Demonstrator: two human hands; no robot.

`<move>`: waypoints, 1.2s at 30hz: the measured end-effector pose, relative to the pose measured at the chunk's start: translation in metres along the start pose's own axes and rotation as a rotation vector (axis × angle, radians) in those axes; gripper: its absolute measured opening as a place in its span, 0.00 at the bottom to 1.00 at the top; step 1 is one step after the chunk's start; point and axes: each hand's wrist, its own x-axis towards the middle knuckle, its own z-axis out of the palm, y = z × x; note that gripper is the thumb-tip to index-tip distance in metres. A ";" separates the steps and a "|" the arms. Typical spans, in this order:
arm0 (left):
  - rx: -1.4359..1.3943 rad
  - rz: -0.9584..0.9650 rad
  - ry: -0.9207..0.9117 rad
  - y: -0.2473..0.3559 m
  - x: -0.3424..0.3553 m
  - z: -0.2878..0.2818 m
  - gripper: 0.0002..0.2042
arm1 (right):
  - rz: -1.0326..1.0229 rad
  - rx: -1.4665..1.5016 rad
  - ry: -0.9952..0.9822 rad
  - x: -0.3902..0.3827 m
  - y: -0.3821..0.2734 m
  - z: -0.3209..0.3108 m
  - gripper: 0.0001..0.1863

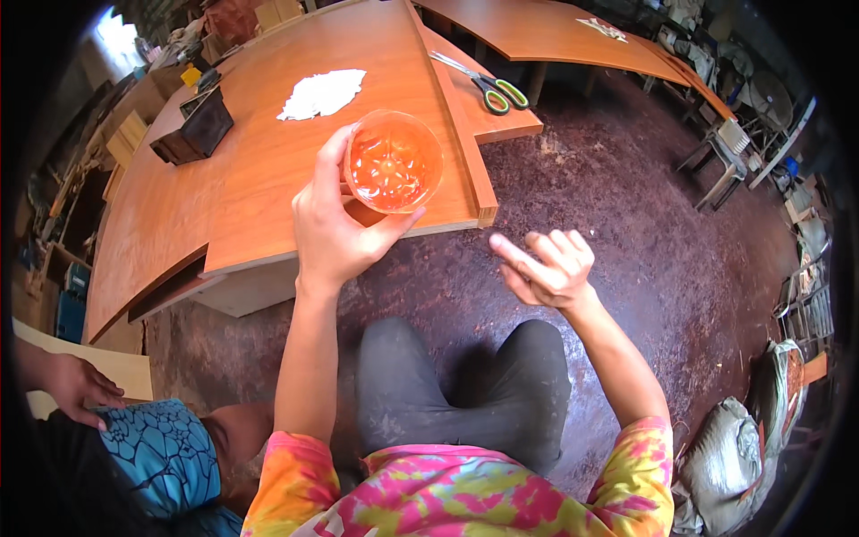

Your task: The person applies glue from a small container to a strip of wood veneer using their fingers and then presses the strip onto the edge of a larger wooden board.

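Observation:
My left hand (pixel 335 228) is closed round the cut-off bottom of a clear plastic bottle (pixel 394 166), thumb on the near side and fingers on the far left. Its open top faces me, and the orange of the table shows through the lobed base. To the right, over the floor, my right hand (pixel 548 267) hangs in the air with nothing in it. Its forefinger points toward the table corner and the other fingers are loosely bent. Beyond the bottle piece, a heap of white scraps (pixel 322 94) lies on the orange-brown wooden table (pixel 259 192).
Scissors (pixel 490 88) with black and green handles lie past the table's raised edge strip. A dark box-shaped container (pixel 194 125) stands at the table's left. Another person's hand (pixel 80 387) rests at the lower left. White sacks (pixel 723 456) and a chair (pixel 720 161) are on the right.

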 end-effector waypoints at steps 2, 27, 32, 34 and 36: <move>-0.020 -0.011 0.002 0.003 0.000 0.002 0.44 | 0.024 -0.029 0.047 0.022 0.003 -0.012 0.30; -0.011 -0.034 -0.028 0.014 0.007 0.008 0.44 | 0.056 -0.021 -0.039 -0.018 0.010 0.001 0.31; -0.030 -0.057 -0.033 0.013 0.006 0.006 0.44 | 0.059 -0.023 0.074 0.021 0.016 -0.011 0.31; -0.028 -0.053 -0.031 0.014 0.007 0.007 0.44 | 0.057 -0.029 0.066 0.029 0.017 -0.013 0.32; -0.012 -0.030 -0.026 0.014 0.007 0.008 0.44 | 0.047 -0.026 0.048 0.030 0.016 -0.012 0.32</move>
